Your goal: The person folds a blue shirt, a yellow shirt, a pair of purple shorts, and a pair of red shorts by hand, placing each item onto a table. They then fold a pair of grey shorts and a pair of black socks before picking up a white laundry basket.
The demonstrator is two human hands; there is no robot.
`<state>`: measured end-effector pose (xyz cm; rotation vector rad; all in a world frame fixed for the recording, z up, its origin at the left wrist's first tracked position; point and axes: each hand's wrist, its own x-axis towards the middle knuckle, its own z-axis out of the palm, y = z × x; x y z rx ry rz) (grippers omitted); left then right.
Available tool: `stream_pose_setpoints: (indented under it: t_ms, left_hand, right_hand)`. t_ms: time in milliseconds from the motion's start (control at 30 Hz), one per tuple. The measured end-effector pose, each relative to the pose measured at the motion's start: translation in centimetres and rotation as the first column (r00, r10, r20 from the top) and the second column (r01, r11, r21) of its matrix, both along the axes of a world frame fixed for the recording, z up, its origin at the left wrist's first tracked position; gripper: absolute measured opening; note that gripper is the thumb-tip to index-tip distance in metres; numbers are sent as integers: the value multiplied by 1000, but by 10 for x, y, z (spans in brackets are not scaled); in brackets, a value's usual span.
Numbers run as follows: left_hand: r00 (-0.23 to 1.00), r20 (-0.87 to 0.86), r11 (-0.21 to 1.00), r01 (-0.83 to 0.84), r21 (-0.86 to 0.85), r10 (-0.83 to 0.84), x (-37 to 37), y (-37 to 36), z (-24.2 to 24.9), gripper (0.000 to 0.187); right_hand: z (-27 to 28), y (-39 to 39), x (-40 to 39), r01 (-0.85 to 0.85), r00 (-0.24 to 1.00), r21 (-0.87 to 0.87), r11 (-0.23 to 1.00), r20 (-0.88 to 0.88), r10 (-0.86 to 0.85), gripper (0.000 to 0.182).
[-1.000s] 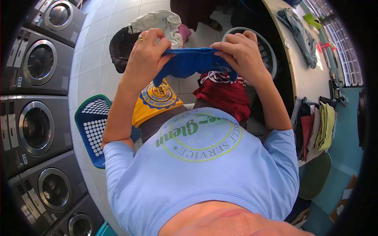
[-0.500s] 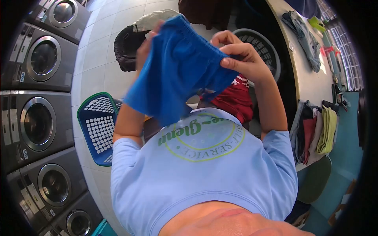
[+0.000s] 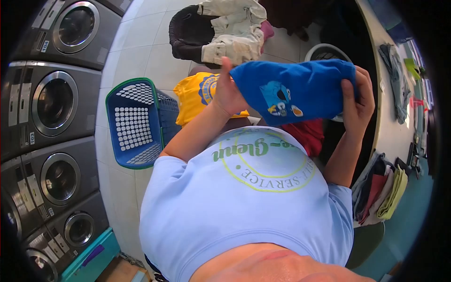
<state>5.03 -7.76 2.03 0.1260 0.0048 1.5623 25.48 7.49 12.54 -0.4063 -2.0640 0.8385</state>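
A pair of blue shorts [image 3: 314, 87], folded over, is held up in front of my chest, with a cartoon face print showing. My right hand [image 3: 359, 101] pinches the right end between thumb and fingers. At the left end is my left hand [image 3: 227, 94], its thumb sticking up clear of the fabric and its fingers partly hidden behind it. Below my left forearm a yellow garment [image 3: 190, 98] with a blue print lies over my lap. Under the shorts on the right, a dark red garment [image 3: 307, 136] shows in part.
A blue plastic basket [image 3: 134, 129] with a green rim stands at left. Stacked machines [image 3: 56, 103] line the left side. Ahead lie black and cream clothes [image 3: 235, 40]. A pale round basket [image 3: 329, 51] is beyond my right hand. The right-hand table holds folded clothes [image 3: 383, 188].
The shorts hung loose from both hands at the waistband; now they are folded into a smaller shape with the print facing up. The view has shifted, showing the yellow garment and more of the basket.
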Motion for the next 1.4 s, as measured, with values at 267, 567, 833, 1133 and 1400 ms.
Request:
stream_pose_setpoints:
  t_ms: [267,567,833,1133,1400]
  left_hand:
    - [-159,-893,372,-868,330,420,-54,-63,55,44]
    - [-294,-955,29,-956,293,-46,-95,-151,33,37]
    - [-538,-577,632,-774,50,-614,-67,-122,-129,64]
    - [-595,-518,734,-672,-98,-615,-174,1,-99,44]
    - [-626,-247,673,-681,-288,-740,-226,62,-215,37]
  right_hand:
    - [-55,-42,-57,-212,967,-456,865,28,251,41]
    - [-121,-102,-118,-599,667,-778,192,-352,657,51]
    - [-239,-79,-120,67,618,-874,482,416,667,48]
    - [-205,-63,-101,-92,690,-816,570,361,628,43]
    - [-169,-46,-82,-160,798,-655,739,355,488,39]
